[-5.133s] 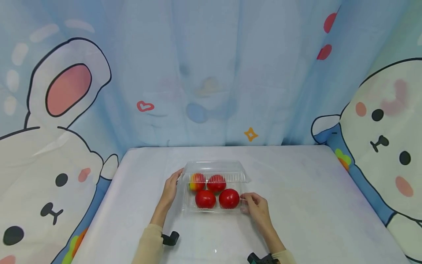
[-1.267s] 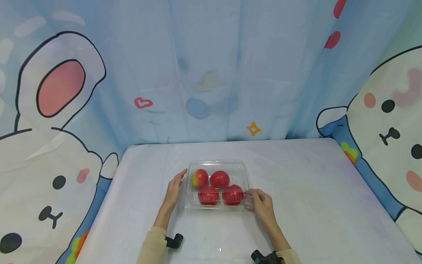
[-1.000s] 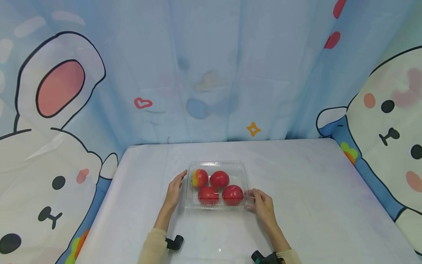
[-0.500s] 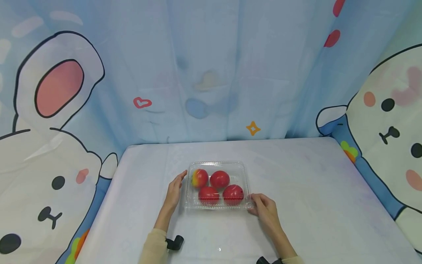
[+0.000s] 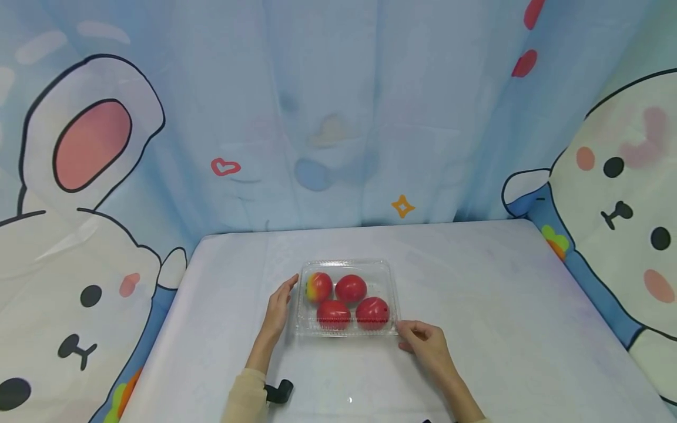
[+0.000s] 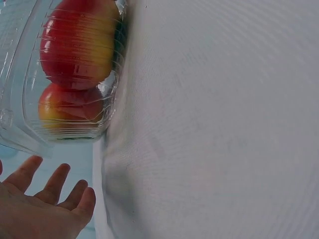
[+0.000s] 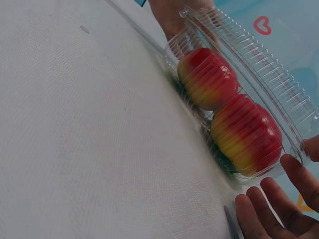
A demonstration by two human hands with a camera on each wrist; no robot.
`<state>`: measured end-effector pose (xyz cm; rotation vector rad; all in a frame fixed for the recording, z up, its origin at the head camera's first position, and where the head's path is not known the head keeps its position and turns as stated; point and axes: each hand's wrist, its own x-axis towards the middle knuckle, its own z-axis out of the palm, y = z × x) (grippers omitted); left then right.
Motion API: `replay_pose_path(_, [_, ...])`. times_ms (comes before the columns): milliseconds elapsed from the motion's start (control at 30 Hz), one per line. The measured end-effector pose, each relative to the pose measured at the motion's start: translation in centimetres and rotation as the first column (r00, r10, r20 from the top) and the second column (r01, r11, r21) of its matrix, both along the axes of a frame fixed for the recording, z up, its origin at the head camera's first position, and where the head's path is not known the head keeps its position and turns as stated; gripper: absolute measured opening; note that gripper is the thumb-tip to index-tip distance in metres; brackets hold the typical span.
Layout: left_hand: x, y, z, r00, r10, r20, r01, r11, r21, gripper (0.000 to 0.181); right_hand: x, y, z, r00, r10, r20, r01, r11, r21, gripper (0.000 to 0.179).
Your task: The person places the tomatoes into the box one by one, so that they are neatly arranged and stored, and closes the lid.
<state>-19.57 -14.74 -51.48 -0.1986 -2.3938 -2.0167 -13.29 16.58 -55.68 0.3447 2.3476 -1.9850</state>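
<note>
A clear plastic clamshell box (image 5: 378, 275) stands on the white table with its lid down. Several red-and-yellow fruits, which look like apples (image 5: 351, 288), show through the plastic. At the box's near right corner my right hand (image 5: 427, 346) pinches the rim between thumb and index finger; in the right wrist view the other fingers (image 7: 251, 209) spread below the rim. Along the left side lies my left hand (image 5: 276, 314), its fingers extended and the tips at the box's far left corner. The left wrist view has those fingers (image 6: 54, 184) loosely straight, close to the lid's edge.
The white cloth-covered table (image 5: 476, 282) spreads around the box on all sides. Behind it hangs a blue curtain (image 5: 338, 117) with cartoon prints. A black wrist camera mount (image 5: 279, 391) sits at the left sleeve (image 5: 247, 395).
The raised lid has come down over the fruits. My right hand has slid from the right side toward the near right corner, with its forearm swung outward. My left hand has barely moved.
</note>
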Motion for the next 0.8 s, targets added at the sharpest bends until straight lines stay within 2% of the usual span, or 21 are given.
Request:
replay_pose_path(200, [0.24, 0.05, 0.05, 1.000, 0.004, 0.002, -0.004, 1.000, -0.005, 0.045, 0.11, 0.01, 0.15, 0.999, 0.025, 0.034, -0.027, 0.999, 0.035, 0.030])
replay_pose_path(433, [0.48, 0.12, -0.22, 1.000, 0.002, 0.011, -0.002, 1.000, -0.013, 0.046, -0.15, 0.12, 0.17, 0.997, 0.061, 0.055, -0.062, 0.998, 0.014, 0.026])
replay_pose_path(600, [0.58, 0.12, -0.24, 1.000, 0.002, 0.011, -0.001, 1.000, -0.012, 0.045, -0.32, 0.22, 0.15, 0.996, 0.067, 0.065, -0.068, 0.998, 0.012, 0.026])
replay_pose_path(800, [0.24, 0.18, 0.23, 1.000, 0.015, -0.002, -0.015, 1.000, -0.018, 0.045, -0.50, 0.27, 0.49, 0.997, 0.050, 0.054, -0.053, 0.997, 0.060, 0.027])
